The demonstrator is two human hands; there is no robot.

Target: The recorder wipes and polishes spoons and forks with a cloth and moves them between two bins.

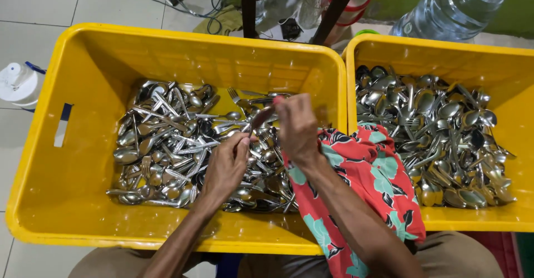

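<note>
A spoon (260,118) is pinched by the left hand (225,167) and wiped with a cloth (361,183) gripped in the right hand (297,128), above the left crate (83,89).

1 head-worn view, looking almost straight down from above the person's lap, facing forward and away from the body. the forearms are entering from the bottom edge and the 2 hands, left hand (225,167) and right hand (297,128), are sitting near the centre, close to the lens. the left yellow crate (83,117) is filling most of the frame; the right yellow crate (500,66) is running off the right edge. the far floor tiles (39,11) and a clear water bottle (453,8) are lining the top edge. no 2nd view is sharing the scene.
</note>
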